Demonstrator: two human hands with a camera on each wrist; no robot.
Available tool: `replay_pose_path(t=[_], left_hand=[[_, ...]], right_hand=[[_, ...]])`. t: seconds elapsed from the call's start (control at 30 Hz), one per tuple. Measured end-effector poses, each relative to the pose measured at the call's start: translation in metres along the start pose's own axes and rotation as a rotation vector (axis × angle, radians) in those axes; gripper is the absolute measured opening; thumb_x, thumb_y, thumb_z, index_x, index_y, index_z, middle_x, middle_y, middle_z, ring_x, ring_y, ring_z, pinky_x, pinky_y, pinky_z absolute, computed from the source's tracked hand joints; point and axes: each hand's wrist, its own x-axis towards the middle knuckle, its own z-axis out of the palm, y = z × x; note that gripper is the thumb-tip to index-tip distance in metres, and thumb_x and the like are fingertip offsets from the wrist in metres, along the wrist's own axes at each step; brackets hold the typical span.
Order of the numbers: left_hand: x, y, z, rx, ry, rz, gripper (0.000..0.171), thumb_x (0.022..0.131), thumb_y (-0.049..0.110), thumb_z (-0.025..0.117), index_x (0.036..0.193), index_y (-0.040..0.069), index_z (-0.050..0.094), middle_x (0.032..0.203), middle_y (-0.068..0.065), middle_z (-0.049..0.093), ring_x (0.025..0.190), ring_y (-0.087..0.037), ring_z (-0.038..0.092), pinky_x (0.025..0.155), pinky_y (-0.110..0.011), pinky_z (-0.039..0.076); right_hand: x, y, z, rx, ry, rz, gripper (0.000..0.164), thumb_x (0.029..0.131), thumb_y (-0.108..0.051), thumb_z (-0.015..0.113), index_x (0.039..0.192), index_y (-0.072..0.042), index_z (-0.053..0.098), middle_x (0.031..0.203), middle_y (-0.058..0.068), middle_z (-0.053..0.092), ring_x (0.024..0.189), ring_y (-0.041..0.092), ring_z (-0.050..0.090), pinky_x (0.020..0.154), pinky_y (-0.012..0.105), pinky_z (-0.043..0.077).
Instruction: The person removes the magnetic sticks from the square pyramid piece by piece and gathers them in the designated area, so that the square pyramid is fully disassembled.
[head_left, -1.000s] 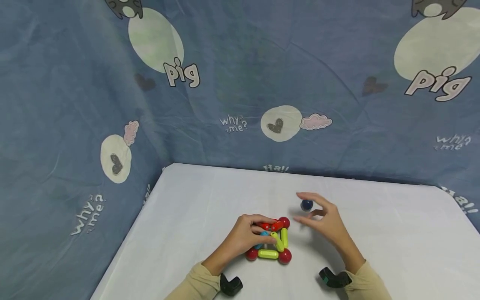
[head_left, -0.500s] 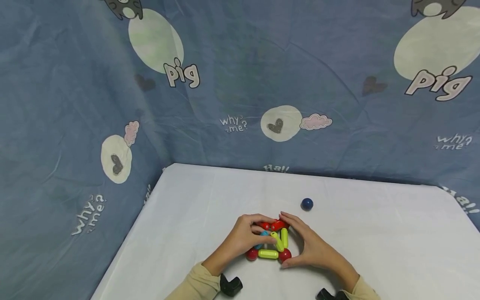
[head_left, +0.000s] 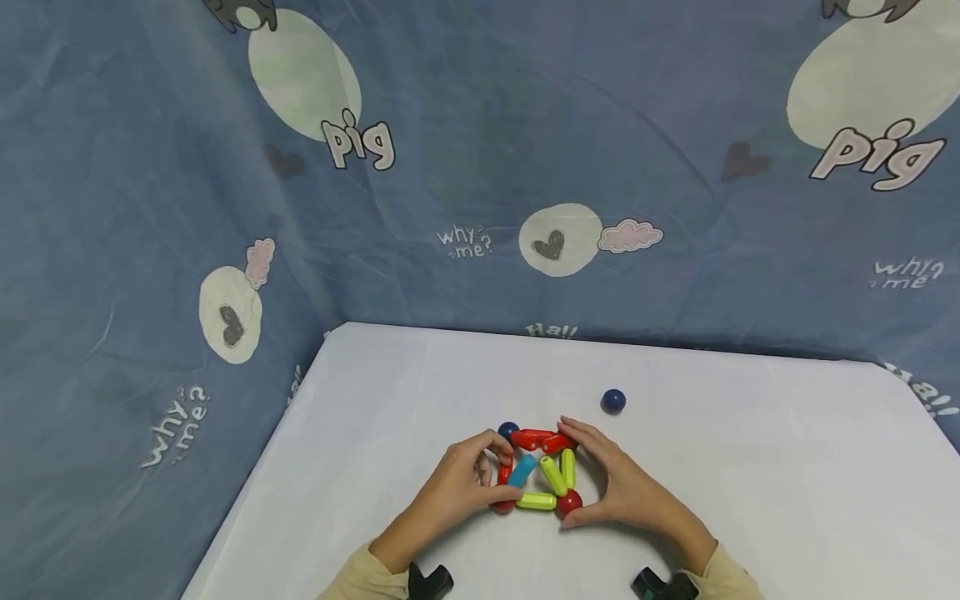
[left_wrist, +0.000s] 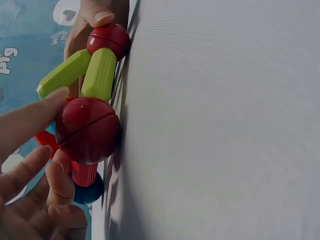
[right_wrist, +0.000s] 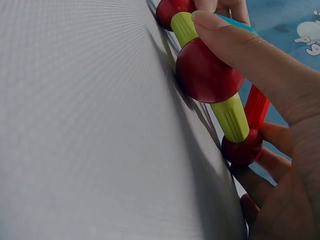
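Note:
A four-sided frame of magnetic sticks and balls lies on the white table between both hands. Yellow-green sticks (head_left: 537,501) form its near and right sides, red sticks (head_left: 506,471) its left and far sides. A dark blue ball (head_left: 508,430) marks the far left corner; the others are red. A light blue stick (head_left: 522,471), a yellow-green stick (head_left: 553,476) and a red one slant inward. My left hand (head_left: 465,482) holds the left side, thumb on the near left red ball (left_wrist: 90,131). My right hand (head_left: 633,490) spans the right side, thumb on the near red ball (right_wrist: 207,72), fingers at the far one (right_wrist: 242,148).
A loose dark blue ball (head_left: 613,402) lies on the white tabletop (head_left: 750,467) behind the right hand. Black wrist devices (head_left: 431,582) show below both hands. A blue printed cloth (head_left: 420,200) hangs behind and to the left of the table.
My right hand has left the loose blue ball and come to the frame's right side. My left hand has shifted left off the slanting sticks, uncovering the far left blue ball.

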Motion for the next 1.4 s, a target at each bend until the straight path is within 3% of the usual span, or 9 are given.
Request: replay_pose_path(t=[0.17,0.4,0.67,0.83,1.0,1.27,1.4], left_hand=[[0.002,0.0,0.001,0.001,-0.058,-0.004,0.03,0.083,0.019,0.088,0.106,0.021,0.069,0.09,0.007,0.069,0.058,-0.001,0.05,0.052,-0.018,0.043],[0.001,0.002,0.001,0.04,-0.082,0.0,0.024,0.087,0.023,0.084,0.107,0.023,0.069,0.075,0.007,0.061,0.059,-0.001,0.047,0.053,-0.017,0.039],[0.003,0.0,-0.007,0.036,-0.104,-0.004,0.018,0.094,0.025,0.077,0.11,0.024,0.07,0.089,0.007,0.067,0.065,-0.002,0.052,0.058,-0.019,0.044],[0.004,0.0,-0.019,-0.015,-0.072,0.002,0.018,0.093,0.024,0.077,0.111,0.023,0.075,0.096,0.004,0.069,0.073,-0.006,0.058,0.063,-0.021,0.05],[0.005,-0.001,-0.026,0.007,-0.043,0.008,0.019,0.092,0.03,0.078,0.111,0.026,0.079,0.104,0.006,0.071,0.081,-0.007,0.061,0.072,-0.022,0.053],[0.006,-0.004,-0.033,-0.011,0.021,0.034,0.021,0.084,0.019,0.086,0.104,0.024,0.08,0.097,0.003,0.07,0.071,-0.007,0.054,0.066,-0.021,0.049],[0.005,-0.008,-0.044,-0.006,0.063,0.045,0.022,0.083,0.016,0.086,0.103,0.021,0.08,0.095,0.001,0.071,0.07,-0.007,0.053,0.064,-0.021,0.048]], right_hand=[[0.0,0.001,0.0,0.004,0.006,0.003,0.116,0.065,-0.054,0.095,0.16,-0.02,0.038,0.168,0.005,0.034,0.154,0.039,0.033,0.115,0.069,0.034],[0.002,0.001,0.0,0.0,0.01,-0.005,0.115,0.065,-0.051,0.096,0.16,-0.02,0.038,0.168,0.005,0.034,0.153,0.039,0.034,0.115,0.07,0.034],[0.002,0.002,-0.001,-0.006,0.01,-0.024,0.115,0.066,-0.048,0.096,0.16,-0.016,0.038,0.167,0.009,0.035,0.151,0.042,0.035,0.112,0.072,0.034],[0.002,0.002,0.0,0.008,0.004,-0.006,0.113,0.067,-0.049,0.096,0.16,-0.017,0.038,0.167,0.008,0.036,0.152,0.041,0.036,0.113,0.071,0.034],[0.002,0.001,0.001,0.024,0.001,0.008,0.114,0.066,-0.049,0.096,0.16,-0.019,0.038,0.167,0.006,0.035,0.153,0.039,0.034,0.115,0.07,0.034],[0.001,0.001,0.001,0.029,-0.001,0.016,0.114,0.066,-0.051,0.096,0.16,-0.021,0.038,0.168,0.003,0.034,0.154,0.038,0.033,0.115,0.07,0.033],[0.001,0.001,0.001,0.025,-0.001,0.019,0.114,0.065,-0.052,0.095,0.16,-0.022,0.039,0.168,0.002,0.034,0.154,0.038,0.033,0.116,0.07,0.033]])
